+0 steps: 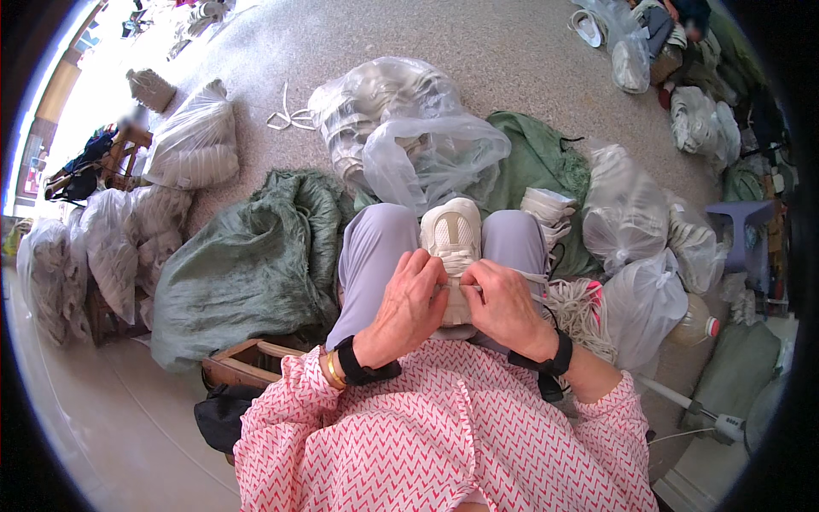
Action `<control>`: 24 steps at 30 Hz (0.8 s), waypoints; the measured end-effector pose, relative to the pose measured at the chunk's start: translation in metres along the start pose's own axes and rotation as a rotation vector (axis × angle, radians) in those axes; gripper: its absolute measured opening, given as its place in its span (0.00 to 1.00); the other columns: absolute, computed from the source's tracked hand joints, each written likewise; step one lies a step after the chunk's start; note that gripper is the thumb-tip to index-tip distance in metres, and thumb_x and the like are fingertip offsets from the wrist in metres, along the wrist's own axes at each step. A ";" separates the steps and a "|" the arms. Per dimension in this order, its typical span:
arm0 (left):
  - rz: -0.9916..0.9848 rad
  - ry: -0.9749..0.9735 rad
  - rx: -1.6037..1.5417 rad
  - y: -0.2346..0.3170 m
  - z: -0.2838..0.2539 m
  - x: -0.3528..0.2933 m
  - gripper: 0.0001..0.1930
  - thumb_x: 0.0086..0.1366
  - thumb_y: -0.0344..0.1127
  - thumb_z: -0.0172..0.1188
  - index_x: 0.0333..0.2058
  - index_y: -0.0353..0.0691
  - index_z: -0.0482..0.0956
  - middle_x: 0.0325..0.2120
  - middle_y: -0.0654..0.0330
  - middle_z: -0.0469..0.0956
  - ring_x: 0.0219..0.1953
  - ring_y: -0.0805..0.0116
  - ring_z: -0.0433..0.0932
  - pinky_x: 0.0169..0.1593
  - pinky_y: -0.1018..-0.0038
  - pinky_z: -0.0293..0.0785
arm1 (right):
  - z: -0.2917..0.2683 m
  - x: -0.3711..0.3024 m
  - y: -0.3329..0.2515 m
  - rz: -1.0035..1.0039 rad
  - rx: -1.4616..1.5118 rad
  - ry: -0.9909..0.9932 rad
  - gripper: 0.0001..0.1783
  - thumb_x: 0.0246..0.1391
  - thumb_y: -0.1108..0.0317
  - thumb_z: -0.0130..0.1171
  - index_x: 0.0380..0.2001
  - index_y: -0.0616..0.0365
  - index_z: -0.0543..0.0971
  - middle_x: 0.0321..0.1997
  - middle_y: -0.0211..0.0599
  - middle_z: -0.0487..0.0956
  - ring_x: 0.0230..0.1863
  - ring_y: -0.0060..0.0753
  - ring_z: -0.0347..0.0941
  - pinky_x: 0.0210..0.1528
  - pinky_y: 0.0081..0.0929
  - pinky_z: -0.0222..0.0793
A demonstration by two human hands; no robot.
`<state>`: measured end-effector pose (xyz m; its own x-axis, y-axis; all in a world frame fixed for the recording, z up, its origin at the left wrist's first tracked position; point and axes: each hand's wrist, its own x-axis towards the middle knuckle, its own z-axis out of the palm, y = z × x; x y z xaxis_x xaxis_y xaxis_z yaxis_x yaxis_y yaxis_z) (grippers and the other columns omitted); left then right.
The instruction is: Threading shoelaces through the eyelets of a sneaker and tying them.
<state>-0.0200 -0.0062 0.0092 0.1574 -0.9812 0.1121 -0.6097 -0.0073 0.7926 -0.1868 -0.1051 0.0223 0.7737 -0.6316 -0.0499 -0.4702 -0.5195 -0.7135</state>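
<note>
Cream-white mesh sneaker w/ a beige toe panel (452, 226): held upright btwn your knees, midway btwn the L & R edges of your lap, toe pointing away from you. Around it, lavender trousers (367, 256); behind, your pink-and-white zigzag-print shirt (384, 427). Your L hand (409, 294) and R hand (503, 307) meet over its lacing zone, one from each side. L hand: fingers bent and pressed together, thumb drawn in nr the index. R hand: fingers curled, thumb and index tips close together nr the shoe's midline. Can't tell whether either pinches a lace; detail too small. Each wrist bears a wide black band (559, 354); L one also a gold-coloured bracelet (333, 371).

Surroundings, on the speckled grey floor (512, 51): straight ahead of your knees, a clear plastic bag of pale shoes (384, 98), w/ a loose white lace (290, 118) to its L. Beside your L knee, a crumpled grey-green woven sack (256, 256); just below its lower edge, a brown wooden frame (239, 367). Beside your R knee, a stack of pale shoe parts (548, 209) and, nearer you, a tangled bundle of white laces (580, 316). Toward the floor's R edge, a purple-grey plastic stool (742, 226). Nr its far R corner, a co-worker (661, 26), partly in view.
</note>
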 end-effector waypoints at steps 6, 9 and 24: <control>-0.003 -0.021 0.016 0.000 0.001 0.004 0.09 0.58 0.23 0.64 0.36 0.36 0.72 0.35 0.50 0.71 0.43 0.45 0.72 0.47 0.56 0.70 | 0.007 -0.001 -0.002 0.033 -0.068 0.026 0.04 0.57 0.74 0.59 0.35 0.61 0.76 0.34 0.49 0.79 0.39 0.59 0.78 0.41 0.51 0.72; -0.009 -0.043 0.027 -0.001 0.004 0.008 0.09 0.59 0.23 0.63 0.36 0.36 0.72 0.35 0.50 0.71 0.43 0.44 0.72 0.47 0.56 0.70 | -0.002 -0.001 -0.003 0.030 -0.040 -0.010 0.04 0.57 0.73 0.59 0.35 0.61 0.75 0.34 0.49 0.79 0.39 0.60 0.78 0.41 0.52 0.72; 0.165 -0.141 0.296 -0.013 -0.015 0.017 0.13 0.51 0.19 0.57 0.38 0.29 0.71 0.35 0.44 0.70 0.40 0.45 0.69 0.46 0.55 0.67 | -0.025 -0.006 -0.007 0.073 -0.002 -0.053 0.06 0.58 0.71 0.62 0.35 0.62 0.77 0.33 0.52 0.82 0.39 0.60 0.80 0.42 0.53 0.72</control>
<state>0.0021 -0.0196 0.0097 -0.0578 -0.9906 0.1238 -0.8196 0.1179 0.5607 -0.1983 -0.1120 0.0447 0.7588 -0.6363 -0.1388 -0.5269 -0.4746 -0.7050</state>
